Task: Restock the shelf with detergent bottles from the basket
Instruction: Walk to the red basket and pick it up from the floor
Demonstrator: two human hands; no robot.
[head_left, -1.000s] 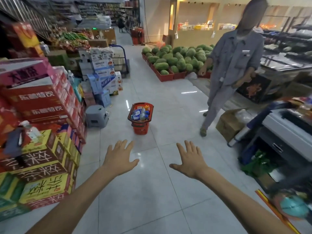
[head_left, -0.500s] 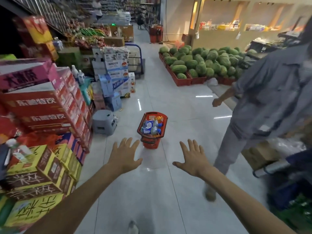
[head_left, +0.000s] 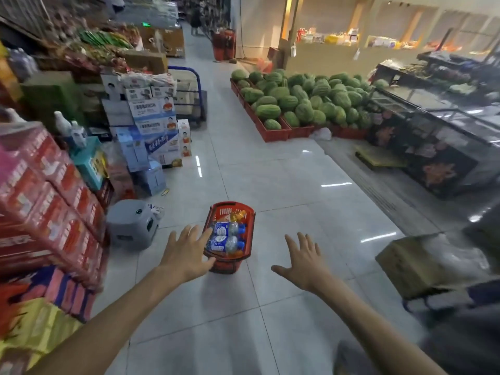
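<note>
Red plastic basket [head_left: 230, 212] sits on the pale tiled floor [head_left: 284, 185], holding detergent bottles [head_left: 226, 236] with blue-and-white labels, writing too blurred to read. Left hand [head_left: 186, 255] and right hand [head_left: 305, 263] hover with fingers spread, holding nothing.

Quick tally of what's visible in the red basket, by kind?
In the red basket:
Clear bottles with blue-and-white labels: 2
Orange-yellow items, blurred, kind unclear: at least 1
Total visible: at least 3

Left hand and right hand hold nothing.
</note>
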